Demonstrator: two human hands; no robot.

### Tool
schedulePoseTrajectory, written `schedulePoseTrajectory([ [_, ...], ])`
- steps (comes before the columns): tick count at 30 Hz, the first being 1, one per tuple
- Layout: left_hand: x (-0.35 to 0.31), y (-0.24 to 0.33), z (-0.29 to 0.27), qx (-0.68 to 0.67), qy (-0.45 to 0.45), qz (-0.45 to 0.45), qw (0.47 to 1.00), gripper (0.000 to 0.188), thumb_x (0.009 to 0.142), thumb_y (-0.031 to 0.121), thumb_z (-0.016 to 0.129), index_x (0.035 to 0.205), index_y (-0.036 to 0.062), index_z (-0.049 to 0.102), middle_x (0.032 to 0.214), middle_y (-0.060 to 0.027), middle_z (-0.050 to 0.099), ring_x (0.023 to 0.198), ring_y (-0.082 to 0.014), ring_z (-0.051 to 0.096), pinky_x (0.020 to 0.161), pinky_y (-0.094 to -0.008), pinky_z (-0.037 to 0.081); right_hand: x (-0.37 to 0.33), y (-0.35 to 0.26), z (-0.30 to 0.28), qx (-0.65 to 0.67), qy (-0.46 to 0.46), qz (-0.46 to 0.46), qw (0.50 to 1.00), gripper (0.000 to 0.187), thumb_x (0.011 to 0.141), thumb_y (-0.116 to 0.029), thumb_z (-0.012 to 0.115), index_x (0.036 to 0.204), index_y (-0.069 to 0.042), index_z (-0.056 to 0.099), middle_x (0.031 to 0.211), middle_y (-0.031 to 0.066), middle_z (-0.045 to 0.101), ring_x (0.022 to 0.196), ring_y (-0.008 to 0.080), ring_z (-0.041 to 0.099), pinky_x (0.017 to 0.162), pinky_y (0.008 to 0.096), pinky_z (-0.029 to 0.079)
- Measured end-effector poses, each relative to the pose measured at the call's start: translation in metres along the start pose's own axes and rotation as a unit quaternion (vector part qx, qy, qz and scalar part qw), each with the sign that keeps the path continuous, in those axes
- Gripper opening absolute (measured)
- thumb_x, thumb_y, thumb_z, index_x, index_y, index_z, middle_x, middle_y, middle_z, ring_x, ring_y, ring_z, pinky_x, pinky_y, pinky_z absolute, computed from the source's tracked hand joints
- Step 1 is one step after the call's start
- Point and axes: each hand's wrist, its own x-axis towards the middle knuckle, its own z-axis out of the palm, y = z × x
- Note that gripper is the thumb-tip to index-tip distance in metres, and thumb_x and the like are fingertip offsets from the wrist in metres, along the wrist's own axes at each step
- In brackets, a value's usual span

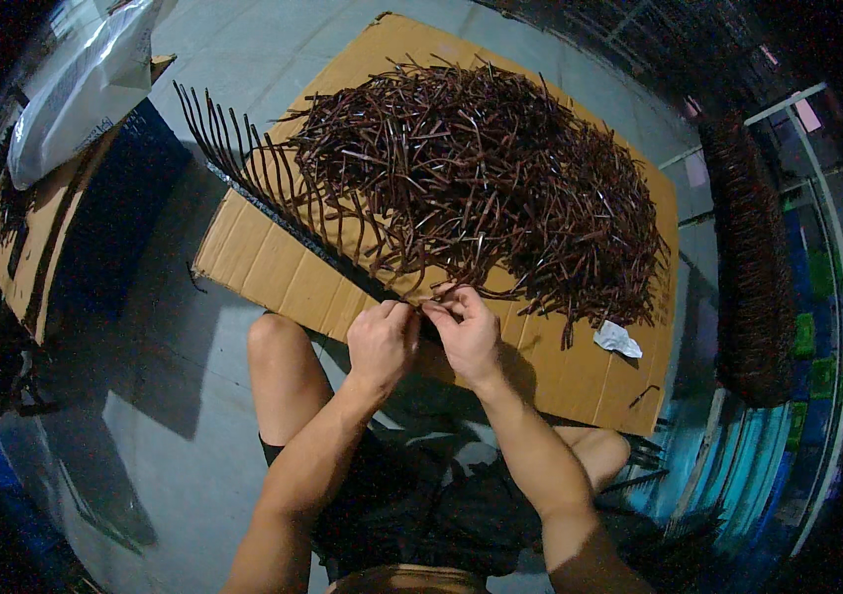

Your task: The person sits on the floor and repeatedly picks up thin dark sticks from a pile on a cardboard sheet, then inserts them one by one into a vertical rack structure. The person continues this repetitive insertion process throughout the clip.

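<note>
1. Head view: the left hand [382,342] is curled up, with its fingers closed on the near end of a long, dark strip [288,226].
2. The right hand [464,335] is just beside it. Its thumb and fingers pinch a small brown piece [438,294] at that same end. The fingers hide most of the piece.
3. The strip slants up and to the left from the hands. It lies over the left part of a big cardboard sheet [273,262], and its far end pokes out past the edge. Thin brown sticks [243,134] stand along it in a row, like the teeth of a comb.
4. Past the hands, a big, messy pile of brown sticks [481,168] sits on the cardboard. Some of them reach close to the row on the strip.
5. Near the right side of the sheet is a crumpled white scrap [619,341]. A thin, dark, bent bit [644,395] lies below it.
6. Two bare knees are at the near edge of the cardboard, with dark shorts [421,515] between them.
7. Farther left, a shiny plastic bag [85,94] rests on a cardboard box [60,228].
8. Far right, a dark, bristly bundle [753,267] is by a metal rack [817,163]. Grey floor [184,475] shows around.
</note>
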Motion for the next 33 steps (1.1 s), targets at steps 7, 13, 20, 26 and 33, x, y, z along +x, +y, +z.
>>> schedulePoseTrajectory([
  [7, -0.006, -0.013, 0.005, 0.015, 0.009, -0.031, 0.999, 0.011, 0.075, 0.017, 0.066, 0.074, 0.0074, 0.060, 0.070, -0.0095, 0.060, 0.065, -0.0294, 0.058, 0.057, -0.0386, 0.046, 0.003, -0.026, -0.005, -0.304, -0.092, -0.070, 0.946, 0.014, 0.080, -0.015, 0.063, 0.090, -0.004, 0.062, 0.081, 0.0148, 0.065, 0.076, 0.0296, 0.064, 0.067, 0.0359, 0.050],
  [13, 0.007, -0.012, -0.014, 0.053, -0.012, -0.108, 0.993, 0.015, 0.078, 0.021, 0.065, 0.074, 0.0072, 0.063, 0.065, -0.0093, 0.061, 0.064, -0.0286, 0.060, 0.057, -0.0382, 0.047, 0.045, -0.008, -0.052, -0.412, -0.067, 0.028, 0.908, 0.022, 0.081, -0.008, 0.061, 0.102, -0.004, 0.057, 0.073, 0.0130, 0.062, 0.067, 0.0301, 0.062, 0.060, 0.0376, 0.048],
  [20, -0.002, -0.008, -0.010, -0.012, -0.012, -0.056, 0.998, 0.019, 0.076, 0.019, 0.067, 0.087, 0.0039, 0.062, 0.082, -0.0121, 0.063, 0.075, -0.0308, 0.061, 0.066, -0.0373, 0.049, 0.034, -0.004, -0.032, -0.261, -0.041, 0.013, 0.964, 0.016, 0.082, -0.005, 0.056, 0.098, -0.002, 0.055, 0.070, 0.0107, 0.062, 0.057, 0.0190, 0.060, 0.050, 0.0310, 0.046],
  [26, 0.000, -0.008, -0.011, 0.001, -0.018, -0.062, 0.998, 0.018, 0.076, 0.019, 0.068, 0.084, 0.0042, 0.060, 0.078, -0.0120, 0.062, 0.073, -0.0308, 0.060, 0.063, -0.0382, 0.049, 0.021, -0.030, -0.016, 0.192, -0.026, 0.195, 0.961, 0.017, 0.083, -0.005, 0.059, 0.099, 0.001, 0.055, 0.087, 0.0087, 0.064, 0.073, 0.0150, 0.063, 0.060, 0.0242, 0.052],
  [33, -0.001, -0.008, -0.009, -0.026, -0.026, -0.074, 0.997, 0.014, 0.076, 0.017, 0.065, 0.081, 0.0044, 0.061, 0.073, -0.0119, 0.059, 0.070, -0.0302, 0.059, 0.061, -0.0391, 0.047, 0.021, -0.018, 0.001, 0.109, -0.006, 0.162, 0.981, 0.025, 0.083, -0.002, 0.061, 0.106, 0.003, 0.054, 0.091, 0.0077, 0.062, 0.076, 0.0124, 0.060, 0.070, 0.0226, 0.050],
])
